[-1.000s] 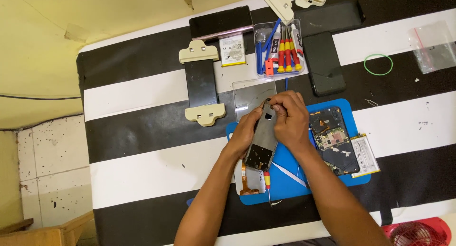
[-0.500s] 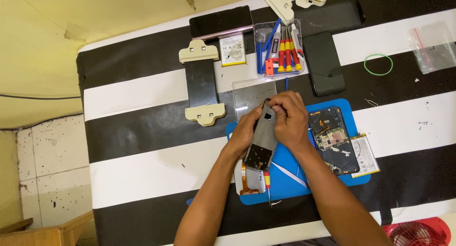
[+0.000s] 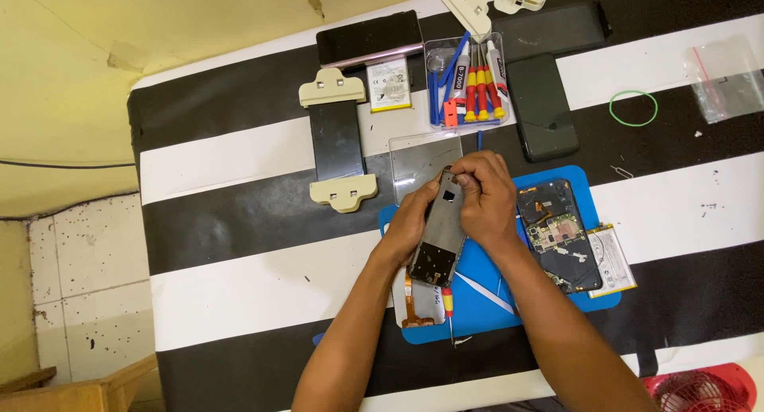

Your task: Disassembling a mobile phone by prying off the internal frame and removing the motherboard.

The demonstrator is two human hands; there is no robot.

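You've got a bench (image 3: 239, 157) in black-and-white stripes against a yellow wall (image 3: 119, 30). Left of it, speckled white floor tiles (image 3: 72, 285). Wooden furniture corner (image 3: 72, 392) bottom left. Light is even, soft.

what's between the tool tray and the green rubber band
In the head view, a dark phone lies face down between the tool tray and the green rubber band.

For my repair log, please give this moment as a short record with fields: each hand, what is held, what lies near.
left hand: grips the left edge of the dark grey metal phone frame
right hand: pinches the frame's top end
under hands: blue rubber work mat
right of hands: opened black phone body with bare circuit board
below frame: red and yellow screwdriver
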